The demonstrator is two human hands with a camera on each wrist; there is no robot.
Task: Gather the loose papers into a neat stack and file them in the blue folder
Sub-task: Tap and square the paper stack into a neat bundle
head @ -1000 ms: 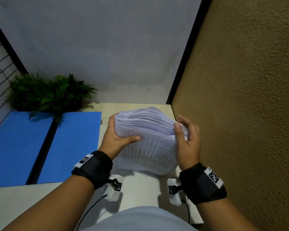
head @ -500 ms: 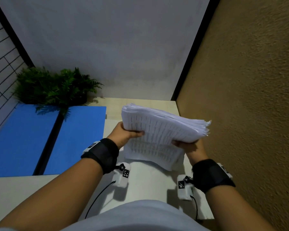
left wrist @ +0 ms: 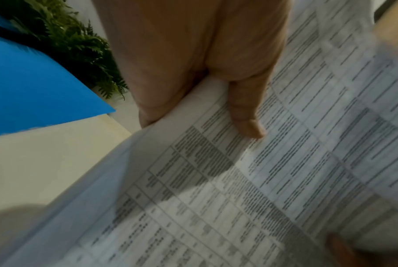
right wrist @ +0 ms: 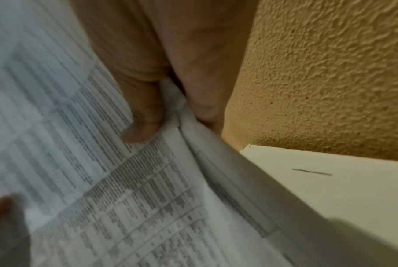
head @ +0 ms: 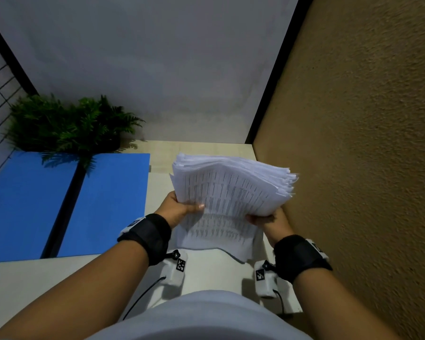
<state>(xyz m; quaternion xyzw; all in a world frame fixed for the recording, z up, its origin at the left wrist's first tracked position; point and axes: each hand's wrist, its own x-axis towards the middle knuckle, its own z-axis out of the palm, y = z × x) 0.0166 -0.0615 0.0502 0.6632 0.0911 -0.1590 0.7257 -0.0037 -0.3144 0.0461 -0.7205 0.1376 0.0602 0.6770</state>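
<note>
A thick stack of printed white papers (head: 231, 190) is held above the table, its far edges fanned unevenly to the right. My left hand (head: 182, 207) grips its near left side, thumb on top of the print (left wrist: 246, 115). My right hand (head: 268, 219) grips the near right side from below, thumb on the sheets (right wrist: 143, 124). The lowest sheets hang down toward me. The blue folder (head: 84, 204) lies open flat on the table to the left, with a dark spine down its middle; the same blue folder (left wrist: 28, 86) shows in the left wrist view.
A green fern plant (head: 66, 123) stands behind the folder, its fronds over the top edge. A rough tan wall (head: 353, 143) closes the right side close to the papers. The pale table (head: 22, 290) runs to the near left. A grey wall stands behind.
The stack was turned from bowed over between both hands to lying flatter and lifted. My right hand moved from the stack's top edge to under its near right side.
</note>
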